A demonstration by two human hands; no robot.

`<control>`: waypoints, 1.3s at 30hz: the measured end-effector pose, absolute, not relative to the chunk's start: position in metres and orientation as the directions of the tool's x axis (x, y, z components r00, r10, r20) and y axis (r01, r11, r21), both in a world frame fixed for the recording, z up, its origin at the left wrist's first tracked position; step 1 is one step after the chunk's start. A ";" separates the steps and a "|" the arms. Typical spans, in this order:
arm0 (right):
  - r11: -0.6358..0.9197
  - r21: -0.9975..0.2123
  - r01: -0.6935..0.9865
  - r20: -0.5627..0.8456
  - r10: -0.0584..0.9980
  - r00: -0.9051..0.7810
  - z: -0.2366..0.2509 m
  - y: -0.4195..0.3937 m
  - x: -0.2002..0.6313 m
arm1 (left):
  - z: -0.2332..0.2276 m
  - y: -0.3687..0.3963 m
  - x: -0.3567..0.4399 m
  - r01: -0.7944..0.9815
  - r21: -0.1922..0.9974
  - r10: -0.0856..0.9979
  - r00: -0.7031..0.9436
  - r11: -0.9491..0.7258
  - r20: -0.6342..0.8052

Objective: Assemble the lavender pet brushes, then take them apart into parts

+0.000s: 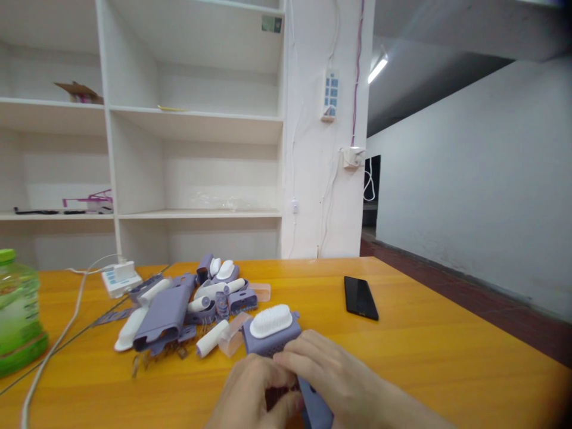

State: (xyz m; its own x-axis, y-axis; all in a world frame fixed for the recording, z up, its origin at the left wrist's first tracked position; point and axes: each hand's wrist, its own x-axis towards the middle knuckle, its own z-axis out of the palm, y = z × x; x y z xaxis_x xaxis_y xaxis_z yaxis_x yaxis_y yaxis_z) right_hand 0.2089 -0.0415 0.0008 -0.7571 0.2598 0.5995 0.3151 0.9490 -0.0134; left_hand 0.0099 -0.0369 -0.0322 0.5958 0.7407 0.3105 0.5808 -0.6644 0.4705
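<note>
Green bottle (pixel 18 310) at the table's (pixel 447 357) left edge. White power strip (pixel 120 277) behind. Pile of purple and white parts (pixel 179 310) left of centre. Left hand (pixel 254 393) and right hand (pixel 330 372), both closed on purple brush unit (pixel 272 333), near front edge. Black phone (pixel 360 297) lying flat, right.

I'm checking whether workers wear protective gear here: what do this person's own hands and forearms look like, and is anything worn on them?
Both are bare. The left hand and right hand show no gloves, rings or watch, and the right forearm has no sleeve as far as the frame shows. Fingernails look short and unpainted. The left forearm is out of view.
</note>
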 end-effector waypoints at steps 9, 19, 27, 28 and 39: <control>0.725 -0.468 0.505 0.690 0.657 -0.304 0.005 -0.035 0.248 | 0.007 -0.017 -0.051 0.730 -0.081 0.488 0.531 -0.678 0.693; 0.635 -0.718 0.286 0.556 0.770 -0.313 -0.006 -0.033 0.230 | 0.003 0.028 -0.085 0.859 -0.074 0.532 0.380 -0.507 0.756; 0.262 -0.939 -0.224 0.334 0.852 -0.402 -0.031 -0.032 0.202 | -0.009 -0.032 -0.002 0.417 -0.372 0.096 0.761 -0.829 0.641; 0.256 -0.939 -0.229 0.334 0.839 -0.429 -0.035 -0.032 0.199 | -0.011 -0.032 0.003 0.414 -0.357 0.109 0.767 -0.838 0.633; 0.659 -0.675 0.332 0.583 0.752 -0.308 -0.014 -0.037 0.215 | -0.003 -0.001 -0.049 0.791 -0.131 0.403 0.437 -0.597 0.804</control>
